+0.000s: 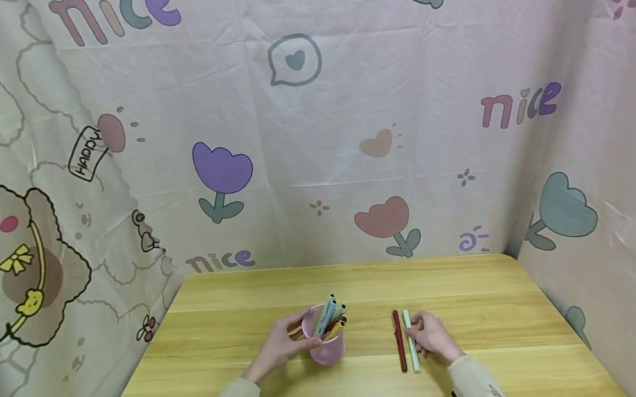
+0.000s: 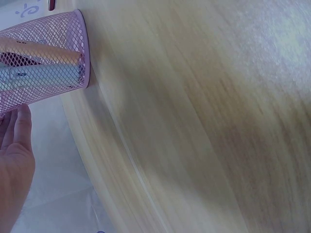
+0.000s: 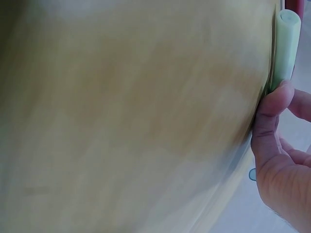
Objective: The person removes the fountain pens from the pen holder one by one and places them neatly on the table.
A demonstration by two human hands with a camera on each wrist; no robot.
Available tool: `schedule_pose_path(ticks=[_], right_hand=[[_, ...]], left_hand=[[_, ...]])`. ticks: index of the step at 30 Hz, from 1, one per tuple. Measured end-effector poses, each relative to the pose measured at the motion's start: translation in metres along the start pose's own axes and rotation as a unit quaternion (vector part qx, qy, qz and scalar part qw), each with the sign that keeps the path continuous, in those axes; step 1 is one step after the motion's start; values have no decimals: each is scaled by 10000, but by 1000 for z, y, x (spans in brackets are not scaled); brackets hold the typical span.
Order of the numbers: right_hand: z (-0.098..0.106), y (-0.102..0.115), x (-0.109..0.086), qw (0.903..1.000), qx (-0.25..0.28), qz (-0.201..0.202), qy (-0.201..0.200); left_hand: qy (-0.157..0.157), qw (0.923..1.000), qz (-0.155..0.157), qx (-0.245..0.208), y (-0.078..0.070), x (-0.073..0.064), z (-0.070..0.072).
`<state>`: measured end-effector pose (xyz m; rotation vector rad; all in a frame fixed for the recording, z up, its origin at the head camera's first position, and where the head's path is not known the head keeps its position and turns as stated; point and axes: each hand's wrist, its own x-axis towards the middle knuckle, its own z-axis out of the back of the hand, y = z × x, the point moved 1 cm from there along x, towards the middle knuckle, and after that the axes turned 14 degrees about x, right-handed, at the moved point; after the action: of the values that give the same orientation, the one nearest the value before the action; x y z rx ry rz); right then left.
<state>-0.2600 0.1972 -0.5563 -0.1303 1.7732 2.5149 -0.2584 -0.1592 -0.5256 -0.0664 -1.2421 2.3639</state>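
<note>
My left hand (image 1: 279, 343) holds a pink mesh pen cup (image 1: 328, 354) near its rim, with the thumb on the near side and the fingers round the far side. Several markers (image 1: 328, 319) in blue, yellow and dark tones lean out of the cup. Through the mesh in the left wrist view, an orange marker (image 2: 43, 50) and a pale blue one (image 2: 41, 74) show. To the right, my right hand (image 1: 434, 336) pinches a pale green marker (image 1: 412, 353) between thumb and fingers. Beside it, just left, lies a dark red marker (image 1: 400, 342), nearly parallel.
A light wood-grain table (image 1: 235, 298) lies under both hands. Behind it and at both sides hangs a pale printed cloth (image 1: 310, 128) with flowers, words and a bear, meeting the table's back edge.
</note>
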Motion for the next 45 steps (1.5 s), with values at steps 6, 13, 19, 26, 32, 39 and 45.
schedule_pose_path(ticks=[6, 13, 19, 26, 32, 39, 45], right_hand=[[1, -1, 1, 10000, 92, -29, 3], [2, -1, 2, 9997, 206, -84, 107], [4, 1, -2, 9993, 381, -48, 33], [3, 12, -5, 9983, 404, 387, -172], [-6, 26, -6, 9916, 772, 1006, -261], [-11, 39, -9, 9785, 1379, 1532, 21], [-20, 53, -15, 9684, 1603, 1786, 676]], left_hand=[[-16, 10000, -32, 47, 0, 0, 1], [-22, 10000, -83, 27, 0, 0, 1], [-12, 10000, -79, 23, 0, 0, 0], [-34, 9999, -116, 42, 1, 1, 0], [-21, 9999, -88, 89, 0, 1, 1], [16, 10000, -75, 22, -1, 0, 1], [6, 10000, -72, 17, -1, 0, 1]])
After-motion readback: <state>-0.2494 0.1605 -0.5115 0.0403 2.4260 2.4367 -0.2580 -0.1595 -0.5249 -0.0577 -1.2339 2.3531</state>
